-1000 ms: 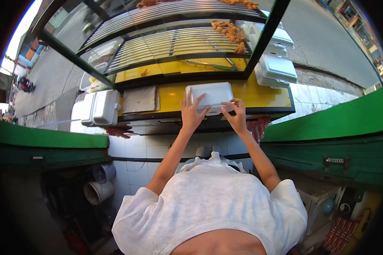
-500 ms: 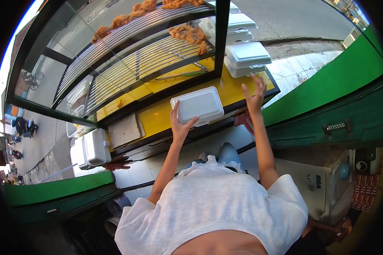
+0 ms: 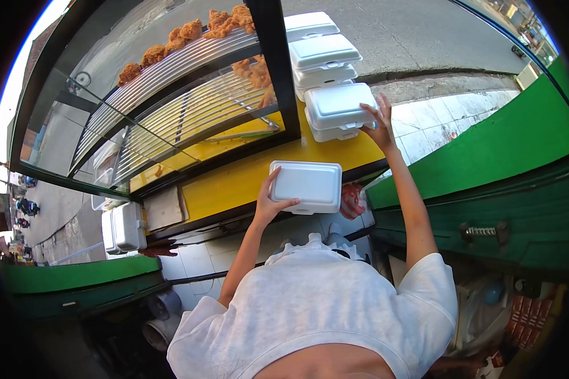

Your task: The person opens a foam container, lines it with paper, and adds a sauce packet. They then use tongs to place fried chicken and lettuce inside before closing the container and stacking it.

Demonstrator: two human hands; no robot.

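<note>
A closed white foam takeaway box (image 3: pixel 306 184) is in my left hand (image 3: pixel 272 201), fingers along its left side and thumb at its near edge. It is level, just off the near edge of the yellow counter (image 3: pixel 234 177). My right hand (image 3: pixel 380 126) is at the right end of another closed foam box (image 3: pixel 336 104), its fingertips against the lid's corner and side. That box sits on top of a stack at the counter's right end. More closed foam boxes (image 3: pixel 325 52) are stacked behind it.
A glass display case (image 3: pixel 291 76) with fried chicken (image 3: pixel 183 35) on racks stands on the counter. Cardboard (image 3: pixel 164 208) lies at left, near more foam boxes (image 3: pixel 128 227). A red-striped bag (image 3: pixel 352 201) hangs below the counter edge. A green panel (image 3: pixel 487 151) borders the right.
My right hand has come to the top box of the stack and now touches it. The box in my left hand has shifted right and toward me. The camera view has turned.
</note>
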